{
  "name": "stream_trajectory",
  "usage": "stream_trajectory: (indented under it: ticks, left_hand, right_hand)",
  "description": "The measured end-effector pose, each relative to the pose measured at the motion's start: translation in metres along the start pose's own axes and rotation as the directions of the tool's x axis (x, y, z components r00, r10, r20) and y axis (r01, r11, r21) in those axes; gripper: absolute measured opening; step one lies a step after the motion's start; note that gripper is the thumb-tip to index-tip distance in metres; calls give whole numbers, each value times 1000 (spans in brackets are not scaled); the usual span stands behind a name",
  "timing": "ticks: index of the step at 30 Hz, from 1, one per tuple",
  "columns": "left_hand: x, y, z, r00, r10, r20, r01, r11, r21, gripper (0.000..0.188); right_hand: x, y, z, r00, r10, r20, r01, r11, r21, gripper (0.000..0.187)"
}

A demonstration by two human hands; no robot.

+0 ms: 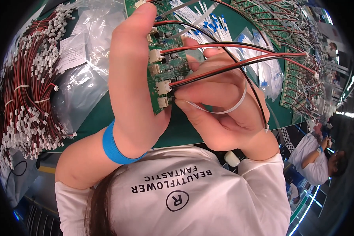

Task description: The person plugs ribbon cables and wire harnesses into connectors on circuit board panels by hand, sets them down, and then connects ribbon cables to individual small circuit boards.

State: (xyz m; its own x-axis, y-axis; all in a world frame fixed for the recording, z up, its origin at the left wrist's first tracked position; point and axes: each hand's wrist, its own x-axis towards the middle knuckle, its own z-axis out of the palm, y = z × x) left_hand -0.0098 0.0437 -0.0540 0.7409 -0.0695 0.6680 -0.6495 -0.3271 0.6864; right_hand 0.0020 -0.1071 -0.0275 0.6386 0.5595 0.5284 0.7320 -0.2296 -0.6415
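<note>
A green circuit board (171, 65) is held up in front of me by my left hand (131, 74), whose thumb lies along its near-left edge. White connectors (163, 87) line that edge, and red-and-black wires (240, 61) run from some of them off to the right. My right hand (224, 110) is closed at the board's lower right side, thumb and forefinger pinched on a thin white flat cable (240, 103). The cable loops out over the fingers; where its end meets the board is hidden. A blue band (116, 143) circles my left wrist.
Bundled red-and-black wires with white plugs (29, 94) lie at the left, beside clear plastic bags (92, 51) and a paper slip (71, 51). Flat cables with blue ends (216, 27) and wired boards (291, 84) sit beyond on the green mat (177, 131). A co-worker (312, 157) is at right.
</note>
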Motion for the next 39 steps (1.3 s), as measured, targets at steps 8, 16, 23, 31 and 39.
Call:
stream_trajectory:
  ticks: [8,16,23,31,39]
  left_hand:
    - [-6,7,-2,955,-297,-23,248,837,-488,49]
    - [-2,15,-3,891,-450,-67,343,761,-551,43]
    - [-3,-4,-4,997,-75,17,77,986,-146,45]
    - [-10,-9,-4,984,-174,-42,143,905,-401,41]
    - [-7,-18,-14,996,82,29,-85,984,159,53]
  right_hand:
    - [1,0,0,999,-4,-42,4,1000,5,23]
    - [5,11,1,997,-76,-33,82,973,216,20]
    - [5,18,-3,999,-38,-21,43,927,372,13]
    - [3,10,-4,1000,-18,18,12,966,260,17]
    - [-5,13,11,998,-23,-59,37,968,248,18]
